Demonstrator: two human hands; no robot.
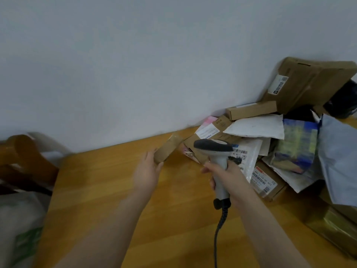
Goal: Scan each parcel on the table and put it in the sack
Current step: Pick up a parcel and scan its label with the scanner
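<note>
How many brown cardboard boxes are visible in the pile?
4 clearly: a large box on top, a slim box below it, a labelled box at the front, another near the wall. Others may be buried.

A wooden table [108, 190] bears heaped parcels [270, 147] at right.

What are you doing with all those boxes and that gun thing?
A person is scanning parcels. The right hand grips a grey barcode scanner by its handle, its cord hanging down. The left hand holds a small brown box just above the wooden table. A heap of parcels waits against the wall on the right, and a white sack sits at the table's left edge.
</note>
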